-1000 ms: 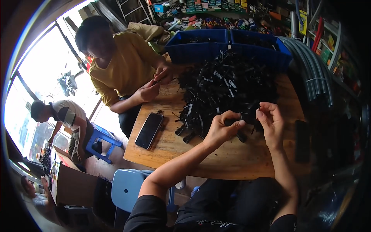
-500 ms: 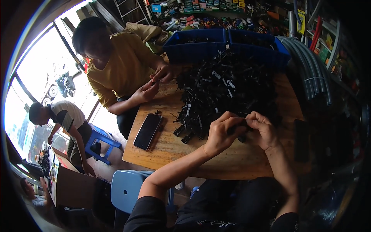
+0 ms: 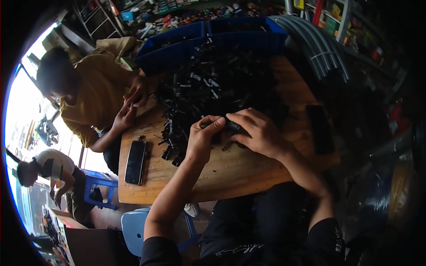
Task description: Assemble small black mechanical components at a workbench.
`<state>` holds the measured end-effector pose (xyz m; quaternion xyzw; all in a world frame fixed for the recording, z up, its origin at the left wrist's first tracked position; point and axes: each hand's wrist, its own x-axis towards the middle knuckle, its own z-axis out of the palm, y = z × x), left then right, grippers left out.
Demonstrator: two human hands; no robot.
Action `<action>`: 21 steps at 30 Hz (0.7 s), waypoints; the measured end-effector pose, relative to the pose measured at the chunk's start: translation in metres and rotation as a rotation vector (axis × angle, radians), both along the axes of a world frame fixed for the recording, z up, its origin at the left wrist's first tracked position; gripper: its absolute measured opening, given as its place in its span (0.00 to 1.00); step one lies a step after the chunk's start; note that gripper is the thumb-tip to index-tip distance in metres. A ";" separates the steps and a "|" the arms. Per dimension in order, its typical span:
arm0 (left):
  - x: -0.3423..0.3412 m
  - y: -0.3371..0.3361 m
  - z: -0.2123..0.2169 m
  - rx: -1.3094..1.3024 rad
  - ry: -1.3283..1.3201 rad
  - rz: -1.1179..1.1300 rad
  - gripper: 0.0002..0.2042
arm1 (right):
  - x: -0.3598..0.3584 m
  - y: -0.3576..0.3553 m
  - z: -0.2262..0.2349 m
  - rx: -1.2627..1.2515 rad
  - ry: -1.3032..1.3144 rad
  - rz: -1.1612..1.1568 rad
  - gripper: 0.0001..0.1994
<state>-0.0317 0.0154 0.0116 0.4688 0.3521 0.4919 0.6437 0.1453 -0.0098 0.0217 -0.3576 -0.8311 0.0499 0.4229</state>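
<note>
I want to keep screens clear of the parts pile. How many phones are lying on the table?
2: one phone near the table's left edge, beside the black parts pile, and a second dark phone near the right edge. The pile could hide others.

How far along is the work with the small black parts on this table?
Done: no finished stack or sorted batch can be made out. In hand: the left hand and the right hand meet over one small black part, pinched between the fingers. Left: a large pile of black parts covers the wooden table in front of the blue bins, so most seems undone.
</note>
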 end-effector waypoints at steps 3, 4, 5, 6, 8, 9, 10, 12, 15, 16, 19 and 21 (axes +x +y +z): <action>0.008 -0.003 -0.009 -0.004 0.021 -0.050 0.07 | -0.003 0.001 -0.012 0.193 -0.148 -0.124 0.21; 0.011 -0.004 -0.012 0.016 0.023 -0.056 0.08 | -0.003 0.001 -0.016 0.225 -0.186 -0.181 0.21; 0.013 -0.010 -0.006 -0.034 0.061 -0.042 0.08 | -0.004 0.002 -0.019 0.227 -0.200 -0.189 0.19; 0.013 -0.010 -0.009 -0.041 0.062 -0.047 0.08 | -0.004 0.002 -0.020 0.219 -0.201 -0.193 0.19; 0.013 -0.007 -0.011 -0.009 0.058 -0.043 0.08 | -0.005 0.004 -0.021 0.174 -0.229 -0.195 0.16; 0.015 -0.011 -0.008 0.033 0.119 -0.023 0.08 | -0.005 0.005 -0.021 0.167 -0.229 -0.192 0.16; 0.016 -0.013 -0.007 0.027 0.120 -0.021 0.08 | -0.005 0.005 -0.021 0.149 -0.181 -0.165 0.15; 0.017 -0.015 -0.006 0.079 0.143 0.019 0.08 | -0.007 0.004 -0.021 0.128 -0.134 -0.136 0.14; 0.013 -0.014 -0.007 0.058 0.120 0.008 0.08 | -0.008 0.001 -0.018 -0.072 -0.018 -0.095 0.16; 0.012 -0.013 -0.008 0.048 0.106 -0.001 0.08 | -0.006 0.003 -0.018 -0.071 -0.016 -0.095 0.16; 0.001 0.001 -0.008 0.090 -0.100 0.095 0.05 | -0.001 0.008 -0.022 -0.100 0.068 0.011 0.19; -0.015 0.017 -0.003 0.096 -0.272 0.064 0.06 | -0.005 0.007 -0.026 -0.043 -0.128 0.036 0.16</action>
